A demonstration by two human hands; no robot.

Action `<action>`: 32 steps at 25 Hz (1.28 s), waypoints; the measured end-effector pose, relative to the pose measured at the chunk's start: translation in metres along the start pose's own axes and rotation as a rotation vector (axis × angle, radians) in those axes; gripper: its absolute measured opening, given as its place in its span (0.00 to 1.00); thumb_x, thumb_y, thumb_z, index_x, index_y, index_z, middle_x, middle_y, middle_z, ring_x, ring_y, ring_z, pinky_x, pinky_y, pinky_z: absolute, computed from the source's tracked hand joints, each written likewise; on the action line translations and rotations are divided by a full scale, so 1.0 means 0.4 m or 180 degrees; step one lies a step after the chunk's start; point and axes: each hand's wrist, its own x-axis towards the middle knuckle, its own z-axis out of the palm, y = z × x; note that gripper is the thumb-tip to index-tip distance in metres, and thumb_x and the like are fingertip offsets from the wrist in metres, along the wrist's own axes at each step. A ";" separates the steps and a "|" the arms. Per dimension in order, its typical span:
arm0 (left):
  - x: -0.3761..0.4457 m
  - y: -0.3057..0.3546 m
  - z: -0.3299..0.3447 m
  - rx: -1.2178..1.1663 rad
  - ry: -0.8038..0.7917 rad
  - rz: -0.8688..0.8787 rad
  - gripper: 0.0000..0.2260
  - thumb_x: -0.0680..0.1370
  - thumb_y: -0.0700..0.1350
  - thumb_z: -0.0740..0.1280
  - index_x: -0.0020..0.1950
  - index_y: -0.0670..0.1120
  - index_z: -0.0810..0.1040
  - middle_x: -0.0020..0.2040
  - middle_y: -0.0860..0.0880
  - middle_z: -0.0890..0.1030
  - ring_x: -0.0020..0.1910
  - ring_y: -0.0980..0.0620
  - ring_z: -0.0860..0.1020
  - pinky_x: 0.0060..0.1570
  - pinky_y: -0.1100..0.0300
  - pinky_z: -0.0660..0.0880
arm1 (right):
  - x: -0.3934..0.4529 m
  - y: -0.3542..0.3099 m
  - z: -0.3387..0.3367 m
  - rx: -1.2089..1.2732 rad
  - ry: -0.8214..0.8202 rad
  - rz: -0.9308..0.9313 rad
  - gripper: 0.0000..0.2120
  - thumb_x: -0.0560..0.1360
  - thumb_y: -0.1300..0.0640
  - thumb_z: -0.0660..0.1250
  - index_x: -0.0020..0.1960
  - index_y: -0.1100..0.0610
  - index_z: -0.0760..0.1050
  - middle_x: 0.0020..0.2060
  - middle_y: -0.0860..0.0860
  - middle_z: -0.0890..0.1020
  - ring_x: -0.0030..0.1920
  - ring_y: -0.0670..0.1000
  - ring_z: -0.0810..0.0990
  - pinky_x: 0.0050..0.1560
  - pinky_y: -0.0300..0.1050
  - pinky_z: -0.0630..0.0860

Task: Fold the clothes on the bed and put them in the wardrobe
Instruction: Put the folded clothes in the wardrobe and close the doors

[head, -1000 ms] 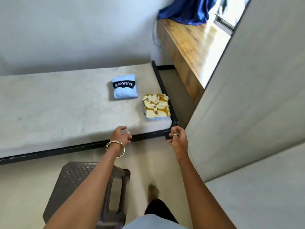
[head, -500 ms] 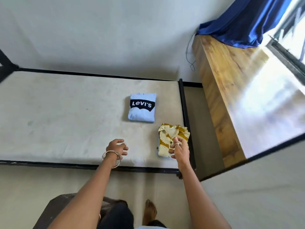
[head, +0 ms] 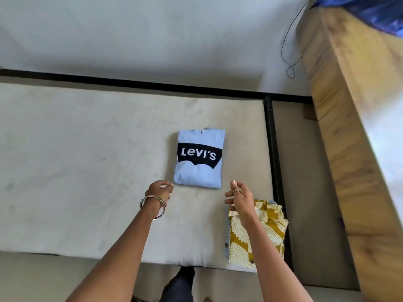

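Grey mattress (head: 87,171) bears two seemingly folded shirts (head: 199,158).

The right forearm (head: 259,232) hides part of the patterned shirt (head: 270,227).

Both forearms are extended toward 12 o'clock. The left hand (head: 160,190) is held with fingers loosely curled and nothing gripped, bangles (head: 152,207) worn at the wrist. The right hand (head: 239,200) is held with fingers relaxed, a ring (head: 235,191) worn on one finger.
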 end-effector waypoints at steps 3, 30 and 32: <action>0.191 0.050 0.054 0.0207 0.0007 -0.0033 0.11 0.77 0.49 0.67 0.57 0.46 0.79 0.54 0.45 0.82 0.45 0.45 0.79 0.48 0.53 0.79 | 0.202 -0.003 0.072 -0.0124 -0.0014 0.0185 0.14 0.82 0.45 0.59 0.57 0.54 0.73 0.46 0.55 0.81 0.39 0.50 0.79 0.37 0.46 0.75; 0.326 0.051 0.207 -0.1774 -0.1778 -0.0465 0.14 0.74 0.44 0.64 0.57 0.41 0.81 0.55 0.39 0.82 0.54 0.42 0.81 0.54 0.52 0.78 | 0.338 0.048 0.074 0.1558 -0.0218 0.0683 0.18 0.72 0.52 0.74 0.59 0.59 0.80 0.52 0.58 0.85 0.53 0.58 0.84 0.60 0.56 0.78; 0.205 0.056 0.204 -0.1634 -0.1897 -0.0444 0.14 0.72 0.42 0.63 0.54 0.40 0.82 0.54 0.38 0.82 0.51 0.41 0.81 0.52 0.51 0.79 | 0.206 0.060 0.004 0.1858 -0.0200 0.0714 0.25 0.72 0.43 0.73 0.61 0.58 0.80 0.55 0.59 0.84 0.57 0.60 0.83 0.63 0.58 0.76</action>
